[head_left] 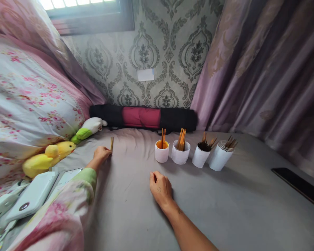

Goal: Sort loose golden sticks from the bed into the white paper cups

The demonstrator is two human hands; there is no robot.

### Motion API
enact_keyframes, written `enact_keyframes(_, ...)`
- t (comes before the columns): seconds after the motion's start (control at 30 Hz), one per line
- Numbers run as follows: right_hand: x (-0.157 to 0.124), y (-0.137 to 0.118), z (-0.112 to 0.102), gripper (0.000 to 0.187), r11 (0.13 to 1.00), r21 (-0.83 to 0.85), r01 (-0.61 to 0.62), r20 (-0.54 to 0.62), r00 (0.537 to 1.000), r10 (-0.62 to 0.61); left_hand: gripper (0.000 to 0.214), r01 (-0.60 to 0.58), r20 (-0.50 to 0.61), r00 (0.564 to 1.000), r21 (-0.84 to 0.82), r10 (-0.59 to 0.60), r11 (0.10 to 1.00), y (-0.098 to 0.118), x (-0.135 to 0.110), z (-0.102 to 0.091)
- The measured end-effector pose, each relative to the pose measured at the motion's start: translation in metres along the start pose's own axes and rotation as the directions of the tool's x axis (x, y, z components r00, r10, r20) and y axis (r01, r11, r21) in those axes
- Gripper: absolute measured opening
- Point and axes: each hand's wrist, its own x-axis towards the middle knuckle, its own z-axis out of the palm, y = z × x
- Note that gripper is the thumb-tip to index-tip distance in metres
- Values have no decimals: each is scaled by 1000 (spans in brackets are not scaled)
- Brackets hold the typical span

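Observation:
On the left, my left hand (102,153) is closed around a few thin sticks (112,143), which stand upright out of its fingertips. My right hand (161,186) rests low over the grey sheet, fingers curled in, with nothing showing in them. Beyond it stand several white-wrapped containers in a row. Orange sticks rise from the white cup with an orange inside (162,154) and from the wider white cup (180,157) beside it. Brown sticks lean in the dark-lined white cup (201,158) and in the white-wrapped glass jar (219,159).
A black and red rolled bag (141,117) lies along the wall. At left are a yellow plush toy (48,158), a white and green plush toy (87,130), a white power bank (32,195) and a phone (68,175). A black phone-like slab (299,186) lies at right.

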Motion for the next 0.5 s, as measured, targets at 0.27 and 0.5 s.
enact_keyframes(0.27,0,1,1,29,1000,4,12,-13,1000,-12,12,103,11,994,-329,-105,939,2,1,5)
enact_keyframes(0.5,-1,0,0,29,1000,-6,8,-16,1000,-9,10,189,136,982,-663,-132,724,15,-17,11)
